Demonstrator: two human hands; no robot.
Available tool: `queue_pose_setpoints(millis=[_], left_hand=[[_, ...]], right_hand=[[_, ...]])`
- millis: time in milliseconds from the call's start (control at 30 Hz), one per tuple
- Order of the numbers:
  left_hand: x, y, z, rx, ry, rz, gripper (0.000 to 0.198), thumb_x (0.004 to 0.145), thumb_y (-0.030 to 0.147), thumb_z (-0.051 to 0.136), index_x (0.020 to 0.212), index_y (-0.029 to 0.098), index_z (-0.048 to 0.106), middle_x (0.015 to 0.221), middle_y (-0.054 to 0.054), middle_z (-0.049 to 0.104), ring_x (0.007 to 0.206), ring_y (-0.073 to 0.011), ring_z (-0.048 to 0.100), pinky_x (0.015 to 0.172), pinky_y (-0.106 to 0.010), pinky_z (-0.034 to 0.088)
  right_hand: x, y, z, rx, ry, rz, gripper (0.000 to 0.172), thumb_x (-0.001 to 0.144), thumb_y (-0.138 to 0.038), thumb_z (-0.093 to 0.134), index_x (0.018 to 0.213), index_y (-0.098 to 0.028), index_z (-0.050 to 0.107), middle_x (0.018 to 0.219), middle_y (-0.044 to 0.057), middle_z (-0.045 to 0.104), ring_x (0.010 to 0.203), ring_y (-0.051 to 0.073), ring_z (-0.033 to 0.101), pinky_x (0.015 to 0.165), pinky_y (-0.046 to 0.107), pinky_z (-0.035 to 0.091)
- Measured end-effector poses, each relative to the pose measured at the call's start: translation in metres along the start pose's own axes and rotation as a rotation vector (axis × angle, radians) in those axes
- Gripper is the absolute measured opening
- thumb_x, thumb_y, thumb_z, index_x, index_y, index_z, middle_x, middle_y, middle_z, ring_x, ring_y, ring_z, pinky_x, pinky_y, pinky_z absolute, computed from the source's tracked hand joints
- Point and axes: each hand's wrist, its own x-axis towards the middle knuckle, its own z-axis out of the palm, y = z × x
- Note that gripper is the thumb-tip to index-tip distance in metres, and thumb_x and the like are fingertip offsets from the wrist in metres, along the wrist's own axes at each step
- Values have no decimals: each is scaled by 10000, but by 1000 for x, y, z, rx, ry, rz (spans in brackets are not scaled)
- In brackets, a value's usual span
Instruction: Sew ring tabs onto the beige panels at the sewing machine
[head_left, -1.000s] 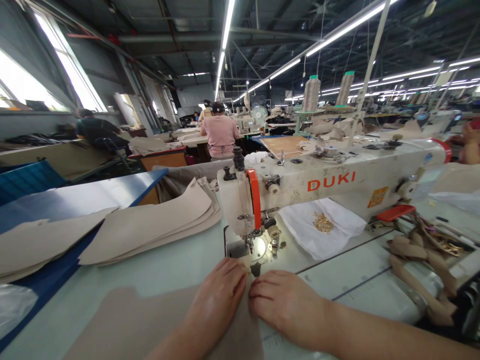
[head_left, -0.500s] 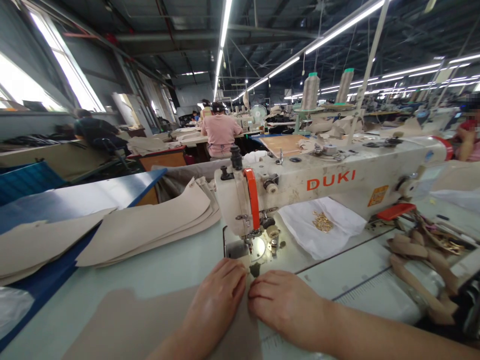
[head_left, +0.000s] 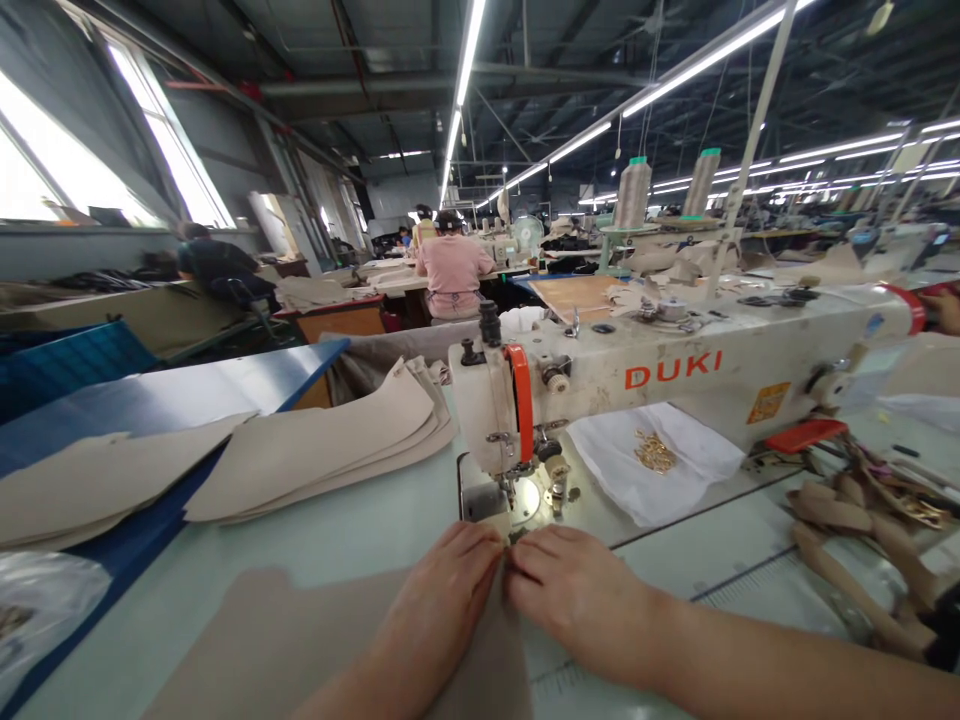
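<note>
A large beige fabric panel point(head_left: 300, 630) lies over the table's front, its far edge up at the sewing machine point(head_left: 585, 385). My left hand point(head_left: 454, 580) rests on the panel just in front of the needle, fingers bent and pressed together on its edge. Beside it, nearly touching, my right hand point(head_left: 566, 595) has its fingers curled at the same edge. Both sets of fingertips hide what lies under them. Just beyond them are the presser foot point(head_left: 510, 492) and the round shiny plate point(head_left: 527, 499).
Stacked beige panels point(head_left: 337, 440) lie left of the machine. Small gold metal pieces point(head_left: 655, 453) sit on a white cloth point(head_left: 600, 455) under its arm. Beige strips point(head_left: 855, 520) are heaped at right. Thread cones point(head_left: 633, 193) stand behind; a person in pink point(head_left: 454, 268) sits farther off.
The view has shifted slightly, so the scene sits a little farther right. My hands stay together at the needle; the right fingertips sit slightly closer to the machine. At far right, another person's hand touches the machine's end.
</note>
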Motion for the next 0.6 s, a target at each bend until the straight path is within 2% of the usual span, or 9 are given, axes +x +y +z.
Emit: queue_pose_setpoints(millis=[167,400,600], left_hand=[[-2,4,-2,-29,-38,-60,220,908,127,414,870,179,625,879,-57,672,832,-191,614,765,-331,550],[-4,5,-1,-47,-3,-66,184,897,109,452,922,181,619,924,-50,674,872,-189,610,794,-324,541],[7,-2,7,-47,6,-78,162,891,118,479,904,184,626,928,-51,679,886,-200,610,817,-350,538]], right_hand=[[1,2,3,14,-19,22,73,879,-165,574,934,-125,600,945,72,625,896,205,552,829,339,461],[2,3,5,26,-29,35,74,876,-170,584,931,-123,599,961,75,631,905,203,552,849,336,453],[6,19,4,-9,-56,24,59,888,-173,569,904,-130,607,908,66,631,872,199,553,817,334,450]])
